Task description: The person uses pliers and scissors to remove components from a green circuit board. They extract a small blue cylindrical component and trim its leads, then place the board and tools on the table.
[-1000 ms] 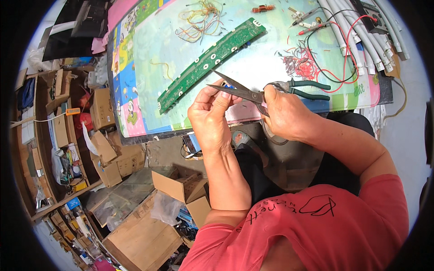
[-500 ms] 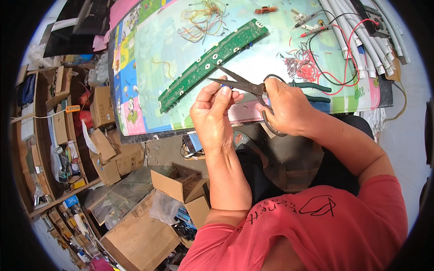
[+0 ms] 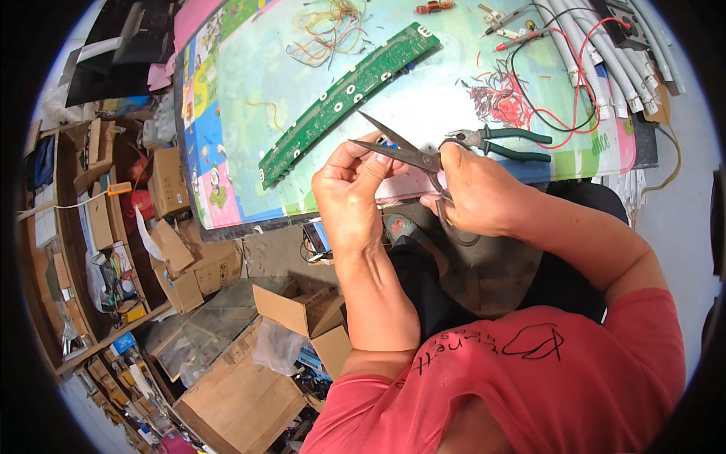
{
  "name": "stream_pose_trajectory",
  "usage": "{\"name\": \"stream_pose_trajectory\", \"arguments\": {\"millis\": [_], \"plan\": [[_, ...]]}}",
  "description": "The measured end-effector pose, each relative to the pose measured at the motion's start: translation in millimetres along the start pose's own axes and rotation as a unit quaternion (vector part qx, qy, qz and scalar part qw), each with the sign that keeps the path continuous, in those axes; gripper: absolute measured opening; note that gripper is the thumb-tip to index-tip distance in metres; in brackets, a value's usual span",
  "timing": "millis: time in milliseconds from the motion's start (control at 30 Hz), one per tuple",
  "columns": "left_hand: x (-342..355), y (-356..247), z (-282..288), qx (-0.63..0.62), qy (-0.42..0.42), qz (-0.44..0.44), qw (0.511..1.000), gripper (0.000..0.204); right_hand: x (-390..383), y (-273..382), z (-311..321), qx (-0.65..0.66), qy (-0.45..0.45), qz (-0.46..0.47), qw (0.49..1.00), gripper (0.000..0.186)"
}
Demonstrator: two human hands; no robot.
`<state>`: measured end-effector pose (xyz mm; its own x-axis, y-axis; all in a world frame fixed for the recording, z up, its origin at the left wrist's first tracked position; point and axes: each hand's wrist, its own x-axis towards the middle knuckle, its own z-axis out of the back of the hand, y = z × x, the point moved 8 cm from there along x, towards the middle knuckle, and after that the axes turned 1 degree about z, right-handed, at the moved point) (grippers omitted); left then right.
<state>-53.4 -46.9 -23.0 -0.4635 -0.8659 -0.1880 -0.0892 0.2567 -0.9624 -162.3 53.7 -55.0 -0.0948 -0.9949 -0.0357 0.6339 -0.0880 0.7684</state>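
Observation:
My right hand (image 3: 480,185) grips dark metal scissors (image 3: 412,155) by the loops, their blades spread and pointing left over the front of the table. My left hand (image 3: 349,181) has its thumb and fingers pinched round a small blue piece (image 3: 387,142), right at the blades. Much of that piece is covered by fingers and scissors, so its kind is unclear. Just beyond both hands lies a long green circuit board (image 3: 339,102), set diagonally. Pliers with green handles (image 3: 491,138) rest beyond my right hand.
Tangled thin wires (image 3: 325,34) lie at the back, red and black wire scraps (image 3: 501,102) at the right. White tubes (image 3: 586,57) and red and black test leads (image 3: 522,41) occupy the far right. Shelves (image 3: 83,227) and an opened cardboard box (image 3: 291,306) stand left below the table.
The view has shifted slightly. More of the pliers and of the blue piece shows beside the scissors. Both hands keep their hold, and the scissors' blades remain apart.

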Motion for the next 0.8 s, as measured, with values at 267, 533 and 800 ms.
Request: {"name": "stream_pose_trajectory", "arguments": {"millis": [267,533,800], "plan": [[-2,3,1,-0.057,-0.005,0.021,0.998,0.018,-2,2,-6,-0.030,0.012,-0.020,0.999,0.036],[1,8,7,-0.086,0.012,0.027,0.996,0.021,2,1,-7,0.021,0.032,-0.034,0.999,0.028],[6,10,-1,-0.161,0.052,0.047,0.984,0.027,4,6,0,0.167,0.065,-0.015,0.984,0.025]]}}
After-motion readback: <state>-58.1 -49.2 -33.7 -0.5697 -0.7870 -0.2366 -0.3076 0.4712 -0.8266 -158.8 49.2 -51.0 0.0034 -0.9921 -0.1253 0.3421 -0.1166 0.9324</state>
